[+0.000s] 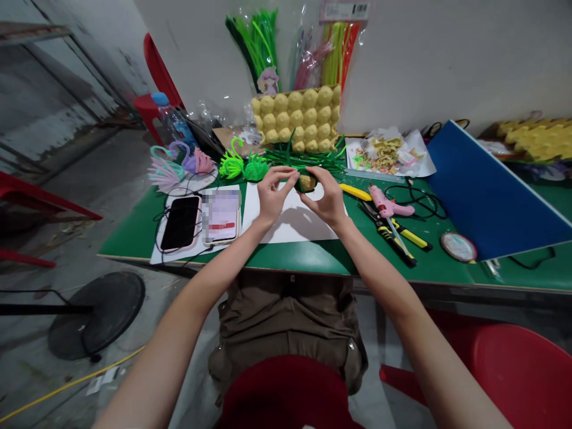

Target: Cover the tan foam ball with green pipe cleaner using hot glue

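My right hand (328, 199) curves round a small tan piece (307, 182), which looks like a cup cut from an egg carton. Dark green fuzzy stem runs along its edge. On the other side my left hand (273, 192) pinches thumb and fingers together at the green edge. Exactly what lies between those fingertips is too small to tell. Both hands are raised over a sheet of white paper (286, 229). Behind them lie loose dark green pipe cleaners (313, 158), in front of a yellow egg carton (297, 113) standing against the wall.
Bright green pipe-cleaner swans (232, 162) and pastel ones (167, 168) stand left, above two phones (181, 223). To the right are a pink glue gun (388, 204), pliers (388, 235), a yellow cutter (356, 191), a scrap-filled tray (379, 155) and a leaning blue board (487, 190).
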Demonstrator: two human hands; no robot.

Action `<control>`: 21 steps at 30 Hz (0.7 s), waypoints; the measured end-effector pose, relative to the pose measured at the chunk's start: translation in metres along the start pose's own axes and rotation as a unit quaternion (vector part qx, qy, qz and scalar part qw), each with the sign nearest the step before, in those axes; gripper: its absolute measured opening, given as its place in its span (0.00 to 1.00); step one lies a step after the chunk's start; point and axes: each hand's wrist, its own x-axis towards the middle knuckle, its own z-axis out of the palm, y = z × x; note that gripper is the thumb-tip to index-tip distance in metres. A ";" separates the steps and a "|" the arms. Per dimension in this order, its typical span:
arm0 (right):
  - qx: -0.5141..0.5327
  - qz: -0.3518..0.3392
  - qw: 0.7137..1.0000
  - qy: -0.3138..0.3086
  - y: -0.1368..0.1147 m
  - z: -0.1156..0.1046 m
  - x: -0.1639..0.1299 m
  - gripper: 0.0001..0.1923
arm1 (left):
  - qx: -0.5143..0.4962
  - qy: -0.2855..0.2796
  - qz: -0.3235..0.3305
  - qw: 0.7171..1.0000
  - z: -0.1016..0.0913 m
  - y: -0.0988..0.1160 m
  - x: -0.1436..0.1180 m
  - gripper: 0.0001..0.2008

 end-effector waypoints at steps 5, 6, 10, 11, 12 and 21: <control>-0.057 -0.061 0.996 0.021 0.006 0.004 -0.002 0.25 | -0.104 0.025 -0.126 0.986 -0.001 0.002 0.003 0.21; -0.066 -0.071 0.995 0.024 0.007 0.004 -0.002 0.25 | -0.123 0.036 -0.164 0.978 -0.001 0.003 0.003 0.23; -0.078 -0.111 0.990 0.026 0.011 0.003 -0.002 0.25 | -0.200 0.005 -0.340 0.919 -0.003 0.009 0.002 0.25; -0.078 -0.117 0.990 0.024 0.011 0.003 -0.002 0.26 | -0.216 -0.030 -0.380 0.899 -0.004 0.011 0.003 0.23; -0.078 -0.120 0.989 0.020 0.011 0.002 -0.002 0.26 | -0.230 -0.070 -0.415 0.878 -0.005 0.013 0.003 0.22; -0.120 -0.146 0.982 0.023 0.007 -0.002 -0.002 0.27 | -0.269 -0.235 -0.469 0.808 -0.008 0.014 0.007 0.26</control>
